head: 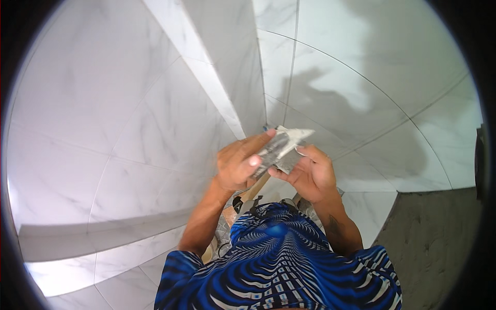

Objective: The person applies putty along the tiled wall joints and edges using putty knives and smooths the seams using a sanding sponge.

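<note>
In front of my chest, my left hand (240, 161) grips a flat grey piece (271, 151), blurred, with its thumb and fingers. White paste (298, 135) lies along the upper end of what is held. My right hand (316, 172) pinches a small grey flat blade or plate (288, 159) between thumb and fingers, close against the piece in my left hand. The two held things overlap, and whether they touch cannot be told for sure. Their exact kind is not clear.
White marble-look tiles (147, 116) cover the wall at left, and more tiles (329, 116) with thin joints stand at right. A bare grey cement surface (426, 240) is at lower right. A light bucket (209, 252) is partly visible below my left forearm.
</note>
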The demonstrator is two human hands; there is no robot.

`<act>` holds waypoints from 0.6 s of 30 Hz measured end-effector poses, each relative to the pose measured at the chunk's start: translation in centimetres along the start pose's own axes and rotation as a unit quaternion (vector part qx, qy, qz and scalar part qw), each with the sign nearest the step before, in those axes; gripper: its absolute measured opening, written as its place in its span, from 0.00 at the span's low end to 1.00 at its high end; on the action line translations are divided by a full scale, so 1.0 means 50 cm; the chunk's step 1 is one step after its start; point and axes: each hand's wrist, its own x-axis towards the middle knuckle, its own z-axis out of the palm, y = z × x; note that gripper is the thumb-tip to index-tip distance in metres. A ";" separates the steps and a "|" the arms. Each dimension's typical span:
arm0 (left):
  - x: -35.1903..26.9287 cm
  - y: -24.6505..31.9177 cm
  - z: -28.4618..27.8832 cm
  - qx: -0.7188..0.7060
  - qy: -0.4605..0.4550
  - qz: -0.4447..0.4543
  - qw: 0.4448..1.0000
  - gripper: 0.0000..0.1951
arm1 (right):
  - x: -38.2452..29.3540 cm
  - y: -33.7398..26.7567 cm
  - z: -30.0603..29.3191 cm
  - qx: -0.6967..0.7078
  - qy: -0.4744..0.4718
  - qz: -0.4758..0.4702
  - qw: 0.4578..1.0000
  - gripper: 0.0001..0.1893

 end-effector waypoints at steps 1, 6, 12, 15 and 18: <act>-0.003 -0.001 -0.005 0.010 0.000 -0.001 1.000 0.31 | 0.004 0.004 -0.001 -0.001 -0.006 0.008 1.000 0.26; -0.034 0.014 -0.038 0.037 -0.034 -0.019 0.999 0.26 | 0.017 0.028 -0.013 0.008 -0.028 0.024 0.999 0.27; -0.067 0.029 -0.057 0.082 -0.031 -0.025 0.996 0.27 | 0.013 0.036 -0.022 -0.021 -0.022 0.065 0.997 0.24; -0.098 0.045 -0.066 0.123 -0.044 -0.044 0.990 0.25 | 0.026 0.045 -0.042 -0.049 -0.004 0.058 0.997 0.24; -0.123 0.051 -0.079 0.135 -0.060 -0.065 0.987 0.26 | 0.045 0.052 -0.062 -0.001 -0.051 0.080 0.995 0.24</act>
